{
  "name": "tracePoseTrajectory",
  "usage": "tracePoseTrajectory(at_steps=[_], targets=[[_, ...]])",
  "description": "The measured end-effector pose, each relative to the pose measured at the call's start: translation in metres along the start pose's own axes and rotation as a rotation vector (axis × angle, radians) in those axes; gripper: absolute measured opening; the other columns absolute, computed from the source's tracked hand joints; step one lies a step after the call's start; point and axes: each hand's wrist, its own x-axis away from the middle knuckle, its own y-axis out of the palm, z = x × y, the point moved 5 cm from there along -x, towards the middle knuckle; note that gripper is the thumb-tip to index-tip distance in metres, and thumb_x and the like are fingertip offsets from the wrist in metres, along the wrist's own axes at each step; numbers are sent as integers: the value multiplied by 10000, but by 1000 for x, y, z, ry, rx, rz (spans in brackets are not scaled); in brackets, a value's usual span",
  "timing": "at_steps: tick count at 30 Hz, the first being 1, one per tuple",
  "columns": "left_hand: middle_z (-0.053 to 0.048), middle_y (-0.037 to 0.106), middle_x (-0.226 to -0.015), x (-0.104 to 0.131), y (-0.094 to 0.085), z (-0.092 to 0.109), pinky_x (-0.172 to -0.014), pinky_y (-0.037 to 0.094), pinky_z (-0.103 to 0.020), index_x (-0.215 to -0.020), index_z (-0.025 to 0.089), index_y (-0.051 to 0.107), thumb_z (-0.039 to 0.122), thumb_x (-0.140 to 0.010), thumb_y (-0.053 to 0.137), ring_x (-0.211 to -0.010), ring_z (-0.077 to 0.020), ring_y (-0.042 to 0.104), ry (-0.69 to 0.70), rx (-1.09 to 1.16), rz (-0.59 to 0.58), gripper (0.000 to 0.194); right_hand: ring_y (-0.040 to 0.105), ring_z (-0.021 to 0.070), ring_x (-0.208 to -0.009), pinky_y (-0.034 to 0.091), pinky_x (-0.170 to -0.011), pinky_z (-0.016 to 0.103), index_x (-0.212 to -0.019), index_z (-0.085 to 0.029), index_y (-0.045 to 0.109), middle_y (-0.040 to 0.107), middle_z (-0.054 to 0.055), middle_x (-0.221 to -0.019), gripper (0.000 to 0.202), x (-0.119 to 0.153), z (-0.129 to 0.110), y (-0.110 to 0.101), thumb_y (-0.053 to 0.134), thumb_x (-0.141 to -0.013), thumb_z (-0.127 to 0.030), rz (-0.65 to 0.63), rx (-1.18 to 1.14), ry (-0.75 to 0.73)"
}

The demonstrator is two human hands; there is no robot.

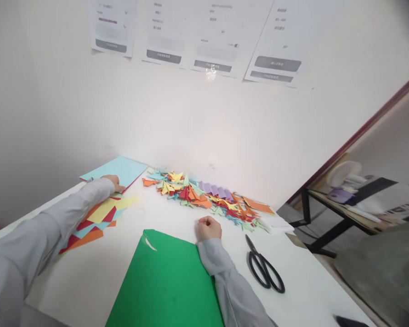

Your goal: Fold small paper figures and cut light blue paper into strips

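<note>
Left hand (114, 181) at the blue sheet (126, 167), its grip indiscernible; right hand (209, 228) curled closed beside the green sheet (170, 277), near folded papers (192, 194) and scissors (258, 255). Left sleeve (71, 209) partly hides slips (104, 211).

Four wall sheets (160, 45): small printed lines and grey bars (277, 64) bearing pale characters, all too blurred to read. White item (404, 200), far right: large dark lettering, not legible.
</note>
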Motion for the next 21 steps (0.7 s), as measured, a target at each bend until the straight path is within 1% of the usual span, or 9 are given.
tracePoseTrajectory(at_steps=[3,5,9,12,18,21], targets=[[-179,636,-1017,-1,0,1,-693,413,-328,-922,135,667,562,-565,562,-936,-321,570,4,-42,19,566,439,135,-452,340,-452,237,-499,-196,575,482,-51,-406,97,0,-1,0,485,-473,-168,2,-2,-4],[-170,641,-1011,-2,0,2,-684,416,-320,-913,144,671,555,-558,563,-930,-315,574,8,-50,16,554,439,134,-453,339,-451,235,-494,-194,572,481,-52,-406,93,0,-1,0,488,-470,-167,3,-2,-7],[-131,655,-991,0,-3,2,-668,421,-297,-874,168,680,536,-566,549,-903,-279,589,-6,-49,-39,497,436,128,-446,331,-445,229,-492,-188,574,475,-54,-399,83,1,-3,-1,496,-473,-165,-8,-2,-7],[-119,657,-993,2,-7,2,-669,424,-296,-866,168,681,543,-574,531,-901,-270,590,-10,-66,-61,498,436,127,-448,332,-447,228,-504,-185,579,481,-52,-407,89,1,-2,-1,497,-478,-163,-16,-1,-7],[-119,659,-985,2,-6,0,-669,427,-295,-889,167,677,558,-558,518,-900,-270,590,-12,-63,-41,536,436,130,-451,337,-455,233,-502,-188,572,473,-53,-407,83,1,-2,-1,497,-481,-159,-23,6,-9],[-134,655,-989,1,-4,1,-665,427,-303,-884,159,678,533,-556,516,-895,-281,590,-5,-79,-14,523,440,132,-457,339,-460,236,-506,-190,572,472,-53,-410,78,1,-3,-1,499,-490,-168,-23,11,-13]])
